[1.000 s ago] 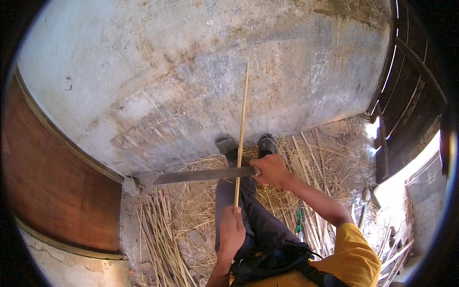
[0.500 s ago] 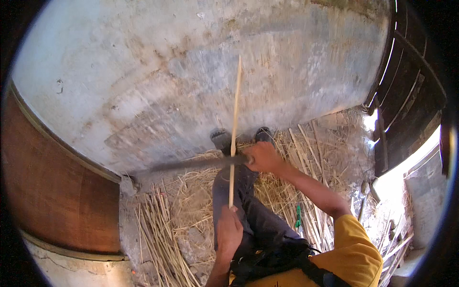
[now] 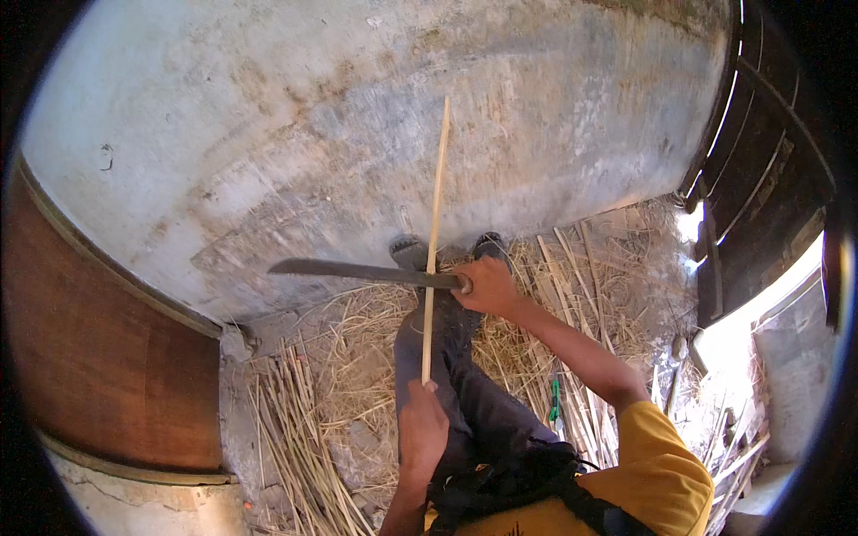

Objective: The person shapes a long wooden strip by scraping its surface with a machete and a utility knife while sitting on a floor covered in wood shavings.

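Over dark trousers (image 3: 490, 406), the left hand (image 3: 424, 427) grips the pale strip (image 3: 439, 183) by its near end, apparently steadying it. Beyond, the right hand (image 3: 487, 286) clenches the long knife (image 3: 357, 270) crosswise, seemingly to meet the strip squarely, before the stained wall (image 3: 572, 107).

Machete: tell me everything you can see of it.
The machete has a long, dark, metal-looking blade, its tip pointing left. Its short handle is mostly hidden in the right hand's grip, only the blade-side end showing. Held nearly crosswise, it crosses the pale wooden strip; contact is unclear.
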Motion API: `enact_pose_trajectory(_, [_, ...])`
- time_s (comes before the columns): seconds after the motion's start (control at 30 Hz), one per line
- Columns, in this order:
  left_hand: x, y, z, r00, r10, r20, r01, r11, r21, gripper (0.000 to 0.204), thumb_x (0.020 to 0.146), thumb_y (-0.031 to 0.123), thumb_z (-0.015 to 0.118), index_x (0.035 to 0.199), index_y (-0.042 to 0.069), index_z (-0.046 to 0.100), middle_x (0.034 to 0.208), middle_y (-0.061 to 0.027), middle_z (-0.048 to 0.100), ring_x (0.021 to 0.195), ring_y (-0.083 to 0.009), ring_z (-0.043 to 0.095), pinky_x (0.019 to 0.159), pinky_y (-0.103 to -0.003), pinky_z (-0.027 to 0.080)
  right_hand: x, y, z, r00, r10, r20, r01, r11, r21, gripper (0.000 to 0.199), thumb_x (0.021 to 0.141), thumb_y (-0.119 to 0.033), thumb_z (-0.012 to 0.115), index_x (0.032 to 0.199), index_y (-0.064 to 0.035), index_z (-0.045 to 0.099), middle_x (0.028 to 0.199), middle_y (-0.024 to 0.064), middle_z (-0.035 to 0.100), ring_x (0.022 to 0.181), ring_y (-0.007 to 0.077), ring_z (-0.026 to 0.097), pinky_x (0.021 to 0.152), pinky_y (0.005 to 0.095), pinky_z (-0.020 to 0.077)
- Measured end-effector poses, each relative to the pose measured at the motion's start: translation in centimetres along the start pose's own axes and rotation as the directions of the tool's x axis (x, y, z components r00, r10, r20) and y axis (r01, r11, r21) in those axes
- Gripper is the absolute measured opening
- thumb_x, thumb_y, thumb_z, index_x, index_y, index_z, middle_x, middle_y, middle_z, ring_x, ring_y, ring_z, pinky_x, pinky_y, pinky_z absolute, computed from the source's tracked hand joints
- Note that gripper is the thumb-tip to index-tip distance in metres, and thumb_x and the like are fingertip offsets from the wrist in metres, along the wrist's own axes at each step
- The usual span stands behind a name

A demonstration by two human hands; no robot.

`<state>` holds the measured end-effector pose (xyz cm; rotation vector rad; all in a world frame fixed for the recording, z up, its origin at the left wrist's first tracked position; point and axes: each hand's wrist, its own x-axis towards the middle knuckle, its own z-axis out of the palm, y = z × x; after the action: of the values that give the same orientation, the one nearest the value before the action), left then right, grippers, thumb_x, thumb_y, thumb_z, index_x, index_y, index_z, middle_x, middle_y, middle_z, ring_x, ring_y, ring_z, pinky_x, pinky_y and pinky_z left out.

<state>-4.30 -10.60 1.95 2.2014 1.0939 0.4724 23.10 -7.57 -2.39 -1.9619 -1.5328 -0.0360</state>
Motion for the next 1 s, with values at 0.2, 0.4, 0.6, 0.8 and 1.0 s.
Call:
enact_pose_trajectory(0.2, [-0.2, 0.2, -1.0, 0.999, -0.033, 0.014, 0.032, 0.998, 0.046, 0.014, 0.106, 0.015, 0.046, 0.107, 0.001, 0.049, 0.077, -0.0335, 0.063, 0.075, -0.0540, 0.063, 0.063, -0.063, 0.045, -1.3, -2.1, -0.2, 0.998, 0.049, -0.026, -0.048, 0.999, 0.023, 0.022, 0.072, -0.027, 0.074, 0.087, -0.0109, 0.072, 0.074, 0.0139, 0.070, 0.075, 0.0392, 0.070, 0.069, 0.0544, 0.0556])
enact_pose_trajectory(0.4, [-0.1, 0.3, -0.2, 1.000, -0.029, 0.011, 0.029, 0.999, 0.029, 0.014, 0.104, 0.015, 0.048, 0.111, 0.002, 0.050, 0.076, -0.0327, 0.063, 0.075, -0.0541, 0.063, 0.065, -0.063, 0.045, 0.3, 1.8, 0.8, 1.000, -0.002, -0.029, -0.001, 0.994, -0.107, 0.029, 0.075, -0.027, 0.075, 0.099, -0.0118, 0.075, 0.071, 0.0167, 0.068, 0.069, 0.0386, 0.068, 0.065, 0.0494, 0.0545])
enact_pose_trajectory(0.6, [-0.1, 0.1, -1.0, 0.999, -0.026, 0.025, 0.024, 0.996, 0.085, 0.026, 0.110, 0.023, 0.040, 0.109, -0.001, 0.051, 0.074, -0.0307, 0.062, 0.074, -0.0527, 0.064, 0.060, -0.058, 0.045, -0.1, 0.6, 0.1, 0.991, 0.091, -0.095, -0.088, 0.996, 0.033, 0.027, 0.075, -0.028, 0.075, 0.097, -0.0119, 0.074, 0.072, 0.0163, 0.069, 0.071, 0.0398, 0.069, 0.065, 0.0488, 0.0554])
enact_pose_trajectory(0.8, [-0.3, 0.6, -0.5, 1.000, 0.008, 0.026, -0.009, 0.999, 0.042, 0.025, 0.110, 0.023, 0.040, 0.108, -0.001, 0.049, 0.072, -0.0312, 0.061, 0.071, -0.0536, 0.063, 0.058, -0.058, 0.044, 0.2, 1.1, 0.6, 0.998, -0.036, -0.047, 0.033, 0.997, -0.072, 0.027, 0.076, -0.028, 0.075, 0.097, -0.0103, 0.075, 0.074, 0.0159, 0.071, 0.073, 0.0382, 0.070, 0.068, 0.0491, 0.0570])
enact_pose_trajectory(1.0, [0.2, -0.2, -1.0, 1.000, -0.009, 0.020, 0.008, 0.999, 0.042, 0.027, 0.110, 0.024, 0.040, 0.106, -0.001, 0.050, 0.069, -0.0301, 0.060, 0.069, -0.0518, 0.064, 0.057, -0.057, 0.044, 3.9, 3.5, 0.5, 0.974, 0.184, -0.134, -0.179, 0.983, 0.046, 0.030, 0.077, -0.027, 0.076, 0.102, -0.0098, 0.076, 0.076, 0.0140, 0.072, 0.073, 0.0361, 0.071, 0.069, 0.0455, 0.0585])
